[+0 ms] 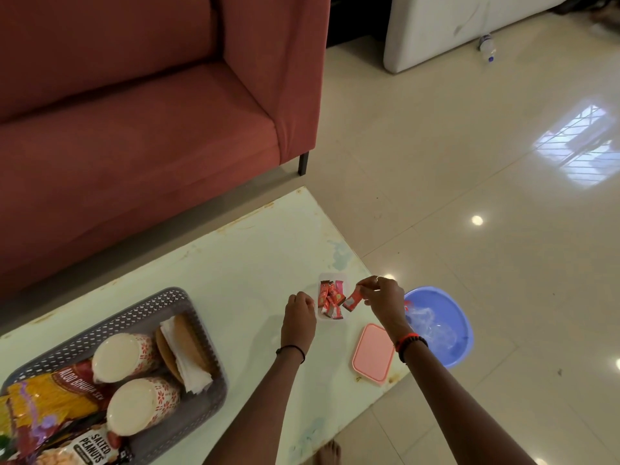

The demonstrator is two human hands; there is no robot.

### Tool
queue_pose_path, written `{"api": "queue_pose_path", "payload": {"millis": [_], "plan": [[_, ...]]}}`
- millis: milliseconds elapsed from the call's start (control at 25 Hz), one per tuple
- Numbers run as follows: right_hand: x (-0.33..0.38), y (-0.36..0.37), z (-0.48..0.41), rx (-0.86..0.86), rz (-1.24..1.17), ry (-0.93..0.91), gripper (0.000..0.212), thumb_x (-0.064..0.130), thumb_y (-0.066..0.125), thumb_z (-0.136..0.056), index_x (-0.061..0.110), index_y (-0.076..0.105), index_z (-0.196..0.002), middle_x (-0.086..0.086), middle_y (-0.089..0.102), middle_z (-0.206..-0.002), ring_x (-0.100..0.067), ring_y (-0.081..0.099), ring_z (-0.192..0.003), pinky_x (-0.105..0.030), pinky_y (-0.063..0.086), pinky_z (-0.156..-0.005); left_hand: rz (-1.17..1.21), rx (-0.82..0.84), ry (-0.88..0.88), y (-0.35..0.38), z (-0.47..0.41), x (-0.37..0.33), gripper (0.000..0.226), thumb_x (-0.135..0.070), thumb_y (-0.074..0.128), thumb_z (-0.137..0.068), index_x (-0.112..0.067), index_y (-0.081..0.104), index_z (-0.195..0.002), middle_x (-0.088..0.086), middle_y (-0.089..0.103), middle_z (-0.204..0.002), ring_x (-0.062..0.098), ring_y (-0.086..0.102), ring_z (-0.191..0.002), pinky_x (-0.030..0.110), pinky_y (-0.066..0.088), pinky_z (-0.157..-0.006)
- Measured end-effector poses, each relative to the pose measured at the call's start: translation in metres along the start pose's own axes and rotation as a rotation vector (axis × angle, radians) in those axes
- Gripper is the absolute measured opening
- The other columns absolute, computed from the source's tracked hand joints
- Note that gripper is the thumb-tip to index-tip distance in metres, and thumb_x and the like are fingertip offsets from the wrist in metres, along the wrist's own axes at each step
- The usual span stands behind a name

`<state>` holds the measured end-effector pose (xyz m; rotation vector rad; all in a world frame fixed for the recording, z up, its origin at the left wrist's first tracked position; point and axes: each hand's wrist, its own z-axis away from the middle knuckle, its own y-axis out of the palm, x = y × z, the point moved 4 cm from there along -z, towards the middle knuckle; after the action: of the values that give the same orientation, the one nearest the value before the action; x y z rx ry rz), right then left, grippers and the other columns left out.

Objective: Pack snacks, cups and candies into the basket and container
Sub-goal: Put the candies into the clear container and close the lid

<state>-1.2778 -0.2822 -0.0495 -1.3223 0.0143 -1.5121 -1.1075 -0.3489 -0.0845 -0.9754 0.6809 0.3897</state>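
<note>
A small clear container [332, 277] stands on the pale table near its right edge, holding several red-wrapped candies [330, 298]. My right hand [382, 295] pinches one red candy [352, 301] just above the container's right rim. My left hand [299, 312] rests against the container's left side, fingers curled. The pink lid [373, 353] lies flat on the table, nearer to me than the container. At the lower left, a grey perforated basket [174, 300] holds two paper cups [125, 355], napkins and snack packets [53, 397].
A red sofa [134, 129] stands behind the table. A blue plastic basin [449, 323] with clear wrapping sits on the tiled floor right of the table edge. A water bottle [486, 48] lies far off on the floor. My foot [328, 453] shows at the bottom.
</note>
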Motion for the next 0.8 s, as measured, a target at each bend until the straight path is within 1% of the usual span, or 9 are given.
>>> {"api": "queue_pose_path", "payload": {"millis": [80, 200, 320, 400, 480, 640, 720, 760, 800], "plan": [[0.006, 0.011, -0.004, 0.060, 0.088, -0.046, 0.019, -0.007, 0.056, -0.083, -0.005, 0.072, -0.094, -0.019, 0.071, -0.085, -0.004, 0.052, -0.050, -0.009, 0.041, -0.050, 0.048, 0.005, -0.036, 0.002, -0.002, 0.002, 0.017, -0.007, 0.042, -0.093, -0.002, 0.056, -0.099, 0.017, 0.057, -0.108, 0.029, 0.055, -0.098, 0.035, 0.045, -0.080], [0.011, 0.028, -0.008, 0.185, 0.222, -0.071, 0.020, -0.002, 0.054, -0.086, -0.004, 0.071, -0.097, -0.021, 0.072, -0.095, -0.020, 0.054, -0.065, -0.023, 0.043, -0.062, 0.091, 0.007, -0.075, 0.005, -0.004, 0.005, 0.018, -0.007, 0.042, -0.093, -0.002, 0.057, -0.102, 0.017, 0.057, -0.110, 0.029, 0.056, -0.100, 0.032, 0.043, -0.082], [0.014, 0.039, -0.014, 0.274, 0.323, -0.096, 0.021, 0.002, 0.053, -0.087, -0.003, 0.071, -0.097, -0.020, 0.071, -0.098, -0.025, 0.060, -0.074, -0.033, 0.051, -0.069, 0.096, 0.010, -0.087, 0.008, -0.005, 0.010, 0.019, -0.008, 0.041, -0.094, -0.001, 0.057, -0.102, 0.019, 0.058, -0.111, 0.030, 0.055, -0.102, 0.032, 0.043, -0.083], [0.015, 0.043, -0.016, 0.357, 0.376, -0.113, 0.022, 0.003, 0.052, -0.088, -0.007, 0.069, -0.097, -0.023, 0.071, -0.095, -0.021, 0.057, -0.068, -0.032, 0.050, -0.065, 0.088, 0.009, -0.090, 0.010, -0.006, 0.012, 0.020, -0.008, 0.041, -0.094, -0.001, 0.057, -0.103, 0.019, 0.058, -0.111, 0.031, 0.055, -0.103, 0.032, 0.042, -0.084], [0.017, 0.041, -0.017, 0.383, 0.335, -0.098, 0.023, 0.003, 0.049, -0.088, -0.011, 0.066, -0.095, -0.022, 0.069, -0.087, -0.016, 0.051, -0.054, -0.023, 0.045, -0.054, 0.073, 0.018, -0.093, 0.012, -0.007, 0.013, 0.021, -0.007, 0.040, -0.094, 0.000, 0.057, -0.104, 0.020, 0.058, -0.112, 0.031, 0.055, -0.105, 0.032, 0.042, -0.085], [0.004, 0.012, -0.013, 0.231, 0.057, 0.031, 0.027, -0.008, 0.039, -0.087, -0.008, 0.065, -0.095, -0.016, 0.063, -0.084, -0.013, 0.054, -0.051, -0.014, 0.046, -0.046, 0.062, 0.044, -0.107, 0.016, -0.006, 0.013, 0.023, -0.005, 0.039, -0.093, 0.001, 0.057, -0.106, 0.021, 0.058, -0.114, 0.032, 0.055, -0.107, 0.032, 0.042, -0.087], [-0.021, 0.003, -0.003, 0.142, 0.014, 0.136, 0.022, -0.006, 0.042, -0.088, -0.005, 0.062, -0.097, -0.021, 0.063, -0.090, -0.025, 0.060, -0.065, -0.024, 0.050, -0.057, 0.048, 0.054, -0.109, 0.016, -0.007, 0.011, 0.024, -0.004, 0.040, -0.093, 0.002, 0.057, -0.107, 0.022, 0.058, -0.115, 0.032, 0.054, -0.107, 0.031, 0.042, -0.087], [-0.036, 0.002, 0.004, 0.103, 0.077, 0.183, 0.019, 0.001, 0.047, -0.089, -0.004, 0.059, -0.103, -0.024, 0.064, -0.101, -0.032, 0.062, -0.082, -0.030, 0.050, -0.069, 0.047, 0.058, -0.112, 0.015, -0.008, 0.011, 0.024, -0.004, 0.040, -0.093, 0.002, 0.057, -0.108, 0.022, 0.058, -0.116, 0.032, 0.054, -0.108, 0.032, 0.042, -0.088], [-0.051, 0.003, 0.013, 0.097, 0.163, 0.236, 0.028, 0.010, 0.052, -0.090, -0.004, 0.053, -0.115, -0.027, 0.059, -0.116, -0.036, 0.058, -0.102, -0.034, 0.047, -0.082, 0.048, 0.062, -0.116, 0.015, -0.009, 0.010, 0.024, -0.004, 0.040, -0.092, 0.002, 0.057, -0.108, 0.022, 0.058, -0.116, 0.032, 0.054, -0.108, 0.032, 0.043, -0.088]]}}
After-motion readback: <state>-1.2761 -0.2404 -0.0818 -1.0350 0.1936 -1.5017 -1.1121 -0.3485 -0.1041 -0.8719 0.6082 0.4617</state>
